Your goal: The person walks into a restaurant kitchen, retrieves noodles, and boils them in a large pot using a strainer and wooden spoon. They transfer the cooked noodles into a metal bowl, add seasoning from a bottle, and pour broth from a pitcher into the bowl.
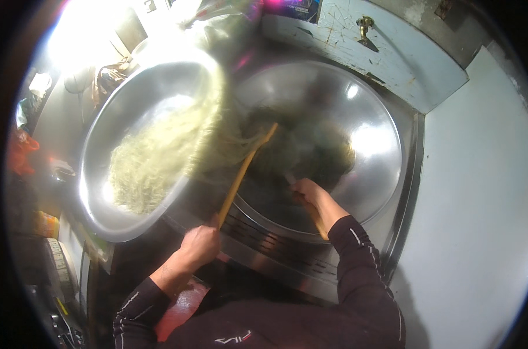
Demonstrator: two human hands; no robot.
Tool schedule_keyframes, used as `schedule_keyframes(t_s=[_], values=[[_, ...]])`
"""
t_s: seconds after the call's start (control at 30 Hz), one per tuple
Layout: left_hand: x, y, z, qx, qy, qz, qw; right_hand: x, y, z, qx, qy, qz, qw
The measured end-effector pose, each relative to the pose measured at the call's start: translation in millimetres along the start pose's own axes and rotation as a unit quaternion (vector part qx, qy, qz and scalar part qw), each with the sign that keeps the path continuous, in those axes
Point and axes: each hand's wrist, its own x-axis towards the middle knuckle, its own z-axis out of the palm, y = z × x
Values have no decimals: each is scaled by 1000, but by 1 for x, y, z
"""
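Note:
My left hand (200, 246) is closed around the lower end of a long wooden stick (242, 174), whose far end reaches over the left side of a large metal wok (373, 187). Pale, blurred noodle-like strands (229, 141) trail from the stick's upper part towards a big metal basin (96, 144) on the left. In that basin lies a heap of pale green-yellow strands (146, 165). My right hand (307, 189), over the wok's near part, grips another wooden-handled tool (318, 220); its far end is hidden in steam and blur. The wok's dark contents are unclear.
A metal stove surround with slots (268, 240) runs along the wok's near side. A brass tap (365, 26) sticks out from the scratched panel behind. A clear plastic bag (220, 26) stands behind the basin. A pale panel (469, 187) is at right; orange plastic (24, 150) lies far left.

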Motion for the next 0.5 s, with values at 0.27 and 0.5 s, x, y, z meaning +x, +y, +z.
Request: schedule_keyframes(t_s=[0.27, 0.5], values=[[-21, -16, -27, 94, -25, 62, 993, -40, -33, 32, 47, 6, 100, 994], [-34, -12, -47, 104, -46, 95, 989, -78, -44, 27, 58, 6, 159, 986]])
